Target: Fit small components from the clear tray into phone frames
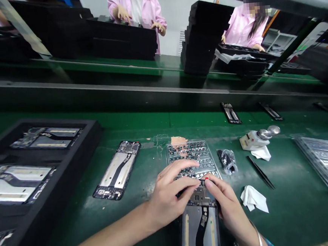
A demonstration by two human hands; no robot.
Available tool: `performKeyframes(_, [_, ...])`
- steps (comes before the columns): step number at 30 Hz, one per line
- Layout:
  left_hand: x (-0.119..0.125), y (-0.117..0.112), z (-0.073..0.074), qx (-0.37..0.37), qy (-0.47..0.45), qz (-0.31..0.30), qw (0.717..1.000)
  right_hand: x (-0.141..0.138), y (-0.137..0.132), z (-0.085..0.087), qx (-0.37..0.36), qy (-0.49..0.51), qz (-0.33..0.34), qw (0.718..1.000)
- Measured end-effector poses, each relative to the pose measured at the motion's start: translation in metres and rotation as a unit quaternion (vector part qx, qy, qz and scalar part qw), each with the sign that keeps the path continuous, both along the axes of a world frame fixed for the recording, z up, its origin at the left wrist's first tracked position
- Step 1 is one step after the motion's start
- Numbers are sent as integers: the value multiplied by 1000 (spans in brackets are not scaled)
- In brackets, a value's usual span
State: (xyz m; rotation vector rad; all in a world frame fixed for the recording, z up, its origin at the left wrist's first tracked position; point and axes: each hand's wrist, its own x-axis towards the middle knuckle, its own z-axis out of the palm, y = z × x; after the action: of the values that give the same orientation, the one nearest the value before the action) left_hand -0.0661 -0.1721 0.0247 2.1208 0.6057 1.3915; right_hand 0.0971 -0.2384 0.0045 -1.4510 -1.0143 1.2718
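Note:
An opened smartphone (pixel 201 226), its circuit board and black flex cable bare, points away from me at the bottom middle. My right hand (pixel 225 199) is closed around its upper right side, thumb on the top edge beside a small red spot. Over the phone's top end, my left hand (pixel 168 194) pinches with thumb and index finger; whatever is between those fingertips is too small to make out. Just beyond both hands lies a clear plastic tray (pixel 209 157) of small parts, partly hidden by my left hand.
Left of the hands lies another opened phone (pixel 118 170), beside a black foam tray (pixel 92 134) holding several more. To the right are tweezers (pixel 260 172), a white cloth (pixel 254 198), a dispenser bottle (pixel 253 140), a small plastic bag (pixel 227 161) and stacked clear trays (pixel 326 163). Co-workers in pink stand opposite.

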Motion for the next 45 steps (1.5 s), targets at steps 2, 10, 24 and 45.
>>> performKeyframes(2, [-1, 2, -2, 94, 28, 7, 995, 0, 1, 1, 9, -8, 8, 1000])
performKeyframes(10, [-9, 4, 1, 301, 174, -25, 937, 2, 4, 9, 24, -13, 29, 999])
performKeyframes(24, [-6, -1, 12, -359, 143, -124, 914, 7, 3, 7, -1, 26, 5, 1000])
performKeyframes(45, [11, -8, -13, -461, 55, -140, 874, 7, 14, 18, 52, -241, 81, 966])
